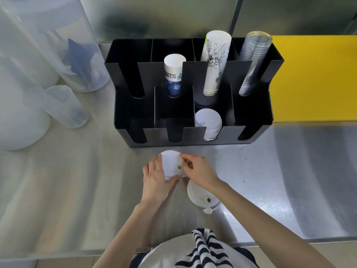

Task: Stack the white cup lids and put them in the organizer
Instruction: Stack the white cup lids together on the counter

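Observation:
A small stack of white cup lids (172,163) stands on edge just in front of the black organizer (173,111). My left hand (156,180) cups the stack from the left and below. My right hand (199,171) pinches its right rim with the fingertips. One more white lid (201,196) with a small plug tab lies flat on the steel counter under my right wrist. Inside the organizer, a stack of white lids (208,123) stands on edge in a front compartment right of centre.
The organizer's back slots hold a white-and-blue paper cup stack (173,74), a printed paper cup stack (214,62) and clear plastic cups (253,62). Translucent plastic jugs (48,64) stand at the left. A yellow surface (316,78) lies right of the organizer.

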Demonstrator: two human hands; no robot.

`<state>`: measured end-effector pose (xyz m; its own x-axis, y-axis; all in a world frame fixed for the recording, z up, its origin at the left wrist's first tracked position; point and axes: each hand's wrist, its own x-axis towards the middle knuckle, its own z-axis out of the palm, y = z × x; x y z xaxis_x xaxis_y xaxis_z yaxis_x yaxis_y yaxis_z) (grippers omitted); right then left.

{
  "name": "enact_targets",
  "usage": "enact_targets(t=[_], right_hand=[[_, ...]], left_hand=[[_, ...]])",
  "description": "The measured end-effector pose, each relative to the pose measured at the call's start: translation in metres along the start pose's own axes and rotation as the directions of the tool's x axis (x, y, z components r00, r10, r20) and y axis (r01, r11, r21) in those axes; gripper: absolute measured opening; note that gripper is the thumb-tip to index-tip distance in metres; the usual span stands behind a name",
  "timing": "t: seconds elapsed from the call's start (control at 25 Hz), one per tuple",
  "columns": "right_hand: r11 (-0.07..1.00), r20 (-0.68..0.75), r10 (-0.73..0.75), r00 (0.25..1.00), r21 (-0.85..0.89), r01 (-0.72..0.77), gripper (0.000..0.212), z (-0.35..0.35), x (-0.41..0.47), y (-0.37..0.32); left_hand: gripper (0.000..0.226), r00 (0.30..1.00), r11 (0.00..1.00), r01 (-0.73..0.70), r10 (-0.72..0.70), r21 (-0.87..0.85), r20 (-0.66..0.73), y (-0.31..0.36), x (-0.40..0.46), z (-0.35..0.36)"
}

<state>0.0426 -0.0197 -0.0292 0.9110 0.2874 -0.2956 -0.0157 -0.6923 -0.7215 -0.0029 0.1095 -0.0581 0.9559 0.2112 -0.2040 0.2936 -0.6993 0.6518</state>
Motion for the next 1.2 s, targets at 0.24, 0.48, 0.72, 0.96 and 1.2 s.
enact_targets(t=[0.24, 0.48, 0.72, 0.96, 1.2], right_hand=[[0.999, -0.008, -0.032, 0.999, 0.035, 0.033, 0.033, -0.002, -0.002, -0.006], [0.986, -0.057, -0.001, 0.998, 0.166, 0.011, 0.038, -0.023, 0.002, -0.006], [0.968, -0.121, 0.038, 0.992, 0.251, -0.006, 0.022, -0.037, -0.016, 0.007], [0.945, -0.175, 0.146, 0.974, 0.316, -0.085, 0.022, -0.038, -0.044, 0.027], [0.945, -0.216, 0.179, 0.96, 0.31, -0.107, 0.02, -0.031, -0.066, 0.044]], left_hand=[[0.076, 0.999, 1.0, -0.015, 0.014, -0.018, -0.049, -0.004, -0.001, -0.01], [0.076, 0.966, 0.965, -0.257, 0.257, -0.053, 0.01, 0.006, -0.005, -0.028], [0.075, 0.938, 0.933, -0.345, 0.346, -0.102, -0.016, 0.016, -0.018, -0.027], [0.064, 0.966, 0.943, -0.251, 0.258, -0.219, 0.0, 0.018, -0.034, -0.018], [0.062, 0.969, 0.948, -0.22, 0.239, -0.231, 0.057, 0.019, -0.053, 0.001]])
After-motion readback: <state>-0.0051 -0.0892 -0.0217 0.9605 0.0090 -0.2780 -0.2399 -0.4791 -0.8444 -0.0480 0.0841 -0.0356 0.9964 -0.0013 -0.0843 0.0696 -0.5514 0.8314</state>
